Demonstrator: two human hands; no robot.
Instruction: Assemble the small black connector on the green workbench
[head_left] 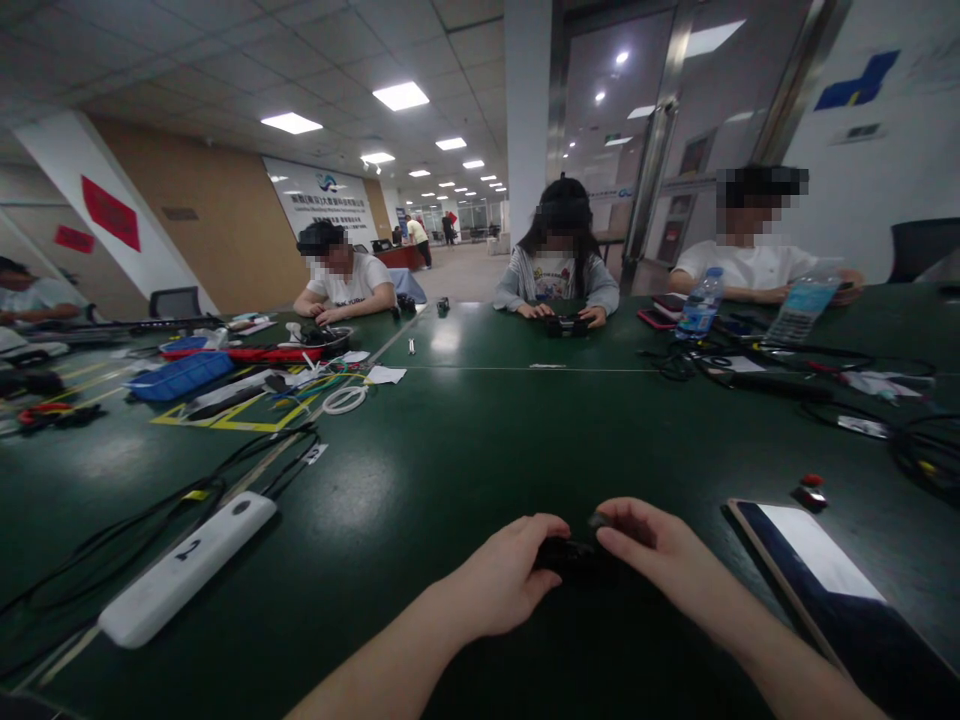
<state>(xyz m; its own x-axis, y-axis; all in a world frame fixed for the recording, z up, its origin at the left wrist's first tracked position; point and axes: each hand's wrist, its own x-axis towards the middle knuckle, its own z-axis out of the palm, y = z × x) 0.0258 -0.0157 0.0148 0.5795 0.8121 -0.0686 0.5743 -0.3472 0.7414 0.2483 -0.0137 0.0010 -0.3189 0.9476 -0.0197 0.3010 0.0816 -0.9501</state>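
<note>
On the near part of the green table [450, 450], my left hand [517, 570] is closed around the left end of a dark, low black object [574, 556]. Its kind cannot be made out against the dark tabletop. Just right of it, my right hand [649, 545] pinches a small dark grey piece [598, 520] between thumb and fingers. That piece is held slightly above the black object's right end; whether the two touch is unclear.
A tablet-like device [832, 590] lies at the right, with a small red-topped item [811, 492] behind it. A white power strip [187, 570] and cables are at the left. Water bottles [699, 305], a blue basket [182, 376] and several seated people [559, 260] are farther back.
</note>
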